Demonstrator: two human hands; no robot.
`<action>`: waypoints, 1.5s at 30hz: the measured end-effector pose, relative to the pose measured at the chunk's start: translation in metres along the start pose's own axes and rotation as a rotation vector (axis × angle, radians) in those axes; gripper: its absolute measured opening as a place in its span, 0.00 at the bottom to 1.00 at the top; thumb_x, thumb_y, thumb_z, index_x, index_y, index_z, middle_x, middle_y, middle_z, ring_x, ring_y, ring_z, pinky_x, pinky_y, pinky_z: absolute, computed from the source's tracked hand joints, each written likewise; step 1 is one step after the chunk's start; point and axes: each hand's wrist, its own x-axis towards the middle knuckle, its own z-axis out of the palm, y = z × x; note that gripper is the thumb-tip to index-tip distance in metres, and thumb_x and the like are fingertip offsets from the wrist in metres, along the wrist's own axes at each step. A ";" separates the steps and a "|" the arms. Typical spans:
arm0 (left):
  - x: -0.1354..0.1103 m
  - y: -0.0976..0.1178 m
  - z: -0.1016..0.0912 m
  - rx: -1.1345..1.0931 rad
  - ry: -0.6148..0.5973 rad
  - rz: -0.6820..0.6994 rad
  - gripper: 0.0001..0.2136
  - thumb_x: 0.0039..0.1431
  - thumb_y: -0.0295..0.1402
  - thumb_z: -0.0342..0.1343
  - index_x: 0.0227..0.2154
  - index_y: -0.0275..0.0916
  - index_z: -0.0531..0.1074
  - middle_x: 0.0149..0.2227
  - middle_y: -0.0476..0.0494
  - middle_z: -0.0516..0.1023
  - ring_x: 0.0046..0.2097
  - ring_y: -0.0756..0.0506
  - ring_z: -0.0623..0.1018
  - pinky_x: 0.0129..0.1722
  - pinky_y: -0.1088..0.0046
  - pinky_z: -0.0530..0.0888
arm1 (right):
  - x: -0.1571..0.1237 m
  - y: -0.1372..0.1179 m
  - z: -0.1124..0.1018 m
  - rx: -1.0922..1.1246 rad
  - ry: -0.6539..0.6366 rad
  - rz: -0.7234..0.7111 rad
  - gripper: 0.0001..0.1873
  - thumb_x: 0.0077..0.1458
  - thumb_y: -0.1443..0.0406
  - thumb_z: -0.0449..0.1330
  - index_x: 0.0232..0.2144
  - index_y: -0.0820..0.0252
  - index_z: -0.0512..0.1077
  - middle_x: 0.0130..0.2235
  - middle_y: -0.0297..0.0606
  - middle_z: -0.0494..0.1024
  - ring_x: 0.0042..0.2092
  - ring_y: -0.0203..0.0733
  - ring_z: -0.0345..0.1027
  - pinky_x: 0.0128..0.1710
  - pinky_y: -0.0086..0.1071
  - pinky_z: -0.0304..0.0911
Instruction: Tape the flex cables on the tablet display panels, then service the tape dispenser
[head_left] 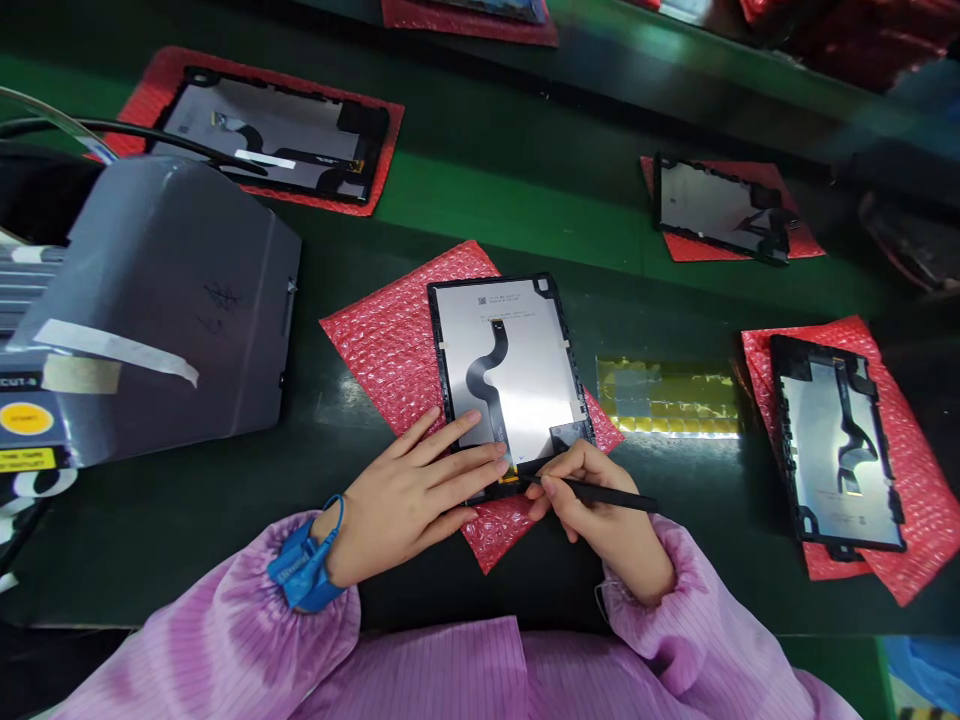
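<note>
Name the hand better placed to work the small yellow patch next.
Likely the right hand: it holds the slim black tool, tip at that yellow patch; the left hand lies spread partly across the black-framed silver panel.

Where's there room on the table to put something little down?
On the table between the yellow film, the right sleeve and the lower-right panel. Another bare patch lies between the upper-left panel and the upper-right panel. It's crowded at the middle panel: left hand, right hand, black tool and red bubble wrap are all there.
</note>
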 end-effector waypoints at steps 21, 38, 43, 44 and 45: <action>0.001 -0.001 -0.003 -0.012 0.008 0.024 0.20 0.70 0.33 0.55 0.63 0.44 0.68 0.65 0.49 0.72 0.74 0.40 0.54 0.74 0.53 0.46 | 0.002 -0.007 0.002 -0.010 0.032 0.023 0.17 0.57 0.53 0.65 0.28 0.57 0.67 0.26 0.35 0.82 0.16 0.30 0.66 0.13 0.22 0.62; 0.006 0.012 0.006 0.061 -0.028 -0.057 0.19 0.68 0.36 0.55 0.61 0.49 0.71 0.61 0.48 0.76 0.72 0.33 0.57 0.73 0.43 0.44 | -0.007 0.001 -0.011 -0.018 0.220 -0.136 0.08 0.65 0.59 0.61 0.36 0.56 0.68 0.31 0.35 0.82 0.27 0.36 0.77 0.17 0.23 0.64; 0.011 0.031 0.021 0.089 0.023 -0.169 0.26 0.65 0.39 0.61 0.64 0.47 0.67 0.56 0.42 0.79 0.71 0.30 0.59 0.71 0.38 0.51 | -0.012 -0.005 -0.020 -0.304 0.323 -0.393 0.08 0.70 0.62 0.53 0.44 0.54 0.72 0.39 0.38 0.84 0.38 0.40 0.81 0.32 0.32 0.74; 0.009 0.033 0.019 0.068 0.027 -0.171 0.27 0.64 0.39 0.61 0.65 0.46 0.66 0.58 0.41 0.77 0.72 0.29 0.58 0.70 0.39 0.54 | -0.013 -0.008 -0.021 -0.402 0.313 -0.429 0.08 0.69 0.63 0.54 0.43 0.54 0.73 0.39 0.37 0.84 0.38 0.40 0.81 0.35 0.33 0.75; 0.007 0.035 0.015 0.031 0.039 -0.176 0.26 0.65 0.39 0.61 0.65 0.46 0.66 0.60 0.40 0.75 0.72 0.29 0.57 0.70 0.40 0.56 | -0.013 -0.011 -0.022 -0.488 0.296 -0.463 0.07 0.69 0.65 0.55 0.42 0.53 0.74 0.39 0.36 0.85 0.39 0.40 0.81 0.38 0.33 0.75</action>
